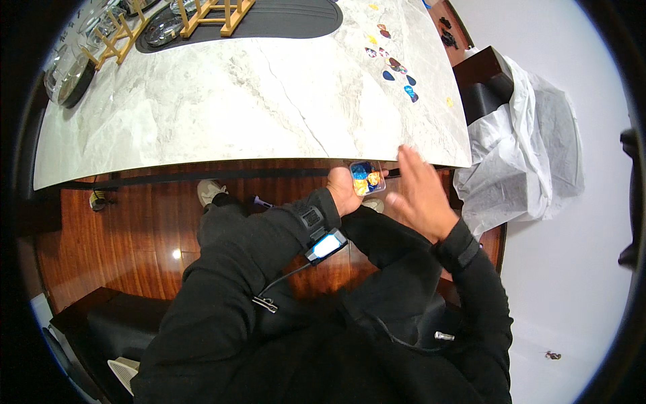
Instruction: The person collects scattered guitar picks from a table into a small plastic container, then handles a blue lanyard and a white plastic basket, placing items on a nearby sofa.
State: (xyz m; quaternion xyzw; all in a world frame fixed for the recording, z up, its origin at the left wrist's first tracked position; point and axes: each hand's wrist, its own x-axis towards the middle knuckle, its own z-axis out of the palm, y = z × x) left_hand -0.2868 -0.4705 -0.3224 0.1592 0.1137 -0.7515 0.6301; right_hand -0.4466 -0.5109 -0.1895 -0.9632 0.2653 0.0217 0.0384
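Note:
My left hand (345, 191) holds a small clear plastic box (367, 178) just below the table's front edge. Blue, orange and yellow guitar picks (360, 186) lie inside it. To the right of the box is my right hand (420, 194), its fingers stretched towards the table edge and nothing visible in it; the thumb stands apart. More guitar picks lie scattered at the right of the marble-patterned table (212, 111), among them a dark blue pick (388, 76), a light blue pick (408, 90) and a yellow pick (449, 102).
A dark mat (282, 20) at the back bears a wooden rack (227, 20) and a glass lid or dish (162, 30). Another wooden rack (118, 43) and a glass vessel (70, 81) stand at the back left. White sheeting (515, 151) covers a chair at the right.

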